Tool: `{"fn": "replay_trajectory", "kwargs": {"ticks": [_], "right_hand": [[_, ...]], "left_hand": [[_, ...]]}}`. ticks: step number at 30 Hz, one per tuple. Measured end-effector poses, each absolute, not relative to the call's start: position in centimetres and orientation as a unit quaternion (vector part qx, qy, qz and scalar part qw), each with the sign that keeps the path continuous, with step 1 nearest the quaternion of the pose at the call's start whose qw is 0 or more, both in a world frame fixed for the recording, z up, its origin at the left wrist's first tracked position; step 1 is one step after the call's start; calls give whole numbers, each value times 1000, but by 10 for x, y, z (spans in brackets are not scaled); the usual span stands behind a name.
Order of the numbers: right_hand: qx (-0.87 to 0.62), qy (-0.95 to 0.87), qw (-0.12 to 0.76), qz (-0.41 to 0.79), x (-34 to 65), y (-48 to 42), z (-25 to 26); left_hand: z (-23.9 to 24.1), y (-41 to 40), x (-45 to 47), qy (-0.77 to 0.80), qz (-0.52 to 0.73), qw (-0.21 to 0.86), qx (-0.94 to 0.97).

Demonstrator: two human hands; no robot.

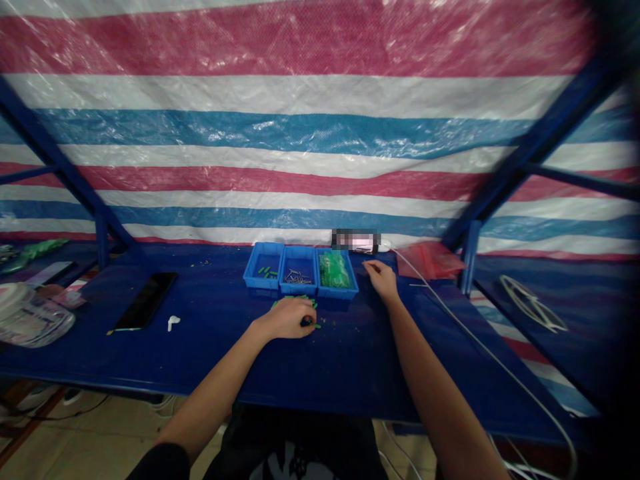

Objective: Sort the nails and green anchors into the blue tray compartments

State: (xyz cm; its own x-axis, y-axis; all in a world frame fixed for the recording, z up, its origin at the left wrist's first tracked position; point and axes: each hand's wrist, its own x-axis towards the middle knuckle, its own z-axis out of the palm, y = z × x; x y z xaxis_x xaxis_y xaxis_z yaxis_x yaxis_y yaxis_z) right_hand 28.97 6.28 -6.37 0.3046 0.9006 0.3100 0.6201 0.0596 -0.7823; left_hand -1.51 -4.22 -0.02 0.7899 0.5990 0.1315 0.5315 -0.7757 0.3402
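Note:
My left hand (289, 317) rests on the blue table (225, 347), fingers curled over a small pile of green plastic pieces (314, 324) just in front of three blue bins. The left bin (264, 267) holds a few green pieces, the middle bin (299, 271) holds metal pins, the right bin (336, 271) is full of green pieces. My right hand (381, 278) lies beside the right bin, fingers bent loosely, nothing visible in them.
A black phone (147, 300) and a small white part (173, 323) lie to the left. A clear plastic container (30, 317) stands at the far left. A white cable (480, 340) runs along the right, past a red bag (433, 260). A striped tarp hangs behind.

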Motion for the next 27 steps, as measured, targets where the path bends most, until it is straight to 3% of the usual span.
{"fn": "replay_trajectory", "kwargs": {"ticks": [11, 20, 27], "right_hand": [[-666, -574, 453, 151, 290, 63, -64], [-666, -572, 454, 153, 291, 65, -67], [-669, -570, 452, 154, 290, 64, -65]], "left_hand": [[1, -35, -18, 319, 195, 233, 898], [7, -29, -21, 370, 409, 280, 786], [9, -24, -24, 382, 502, 327, 704]]}}
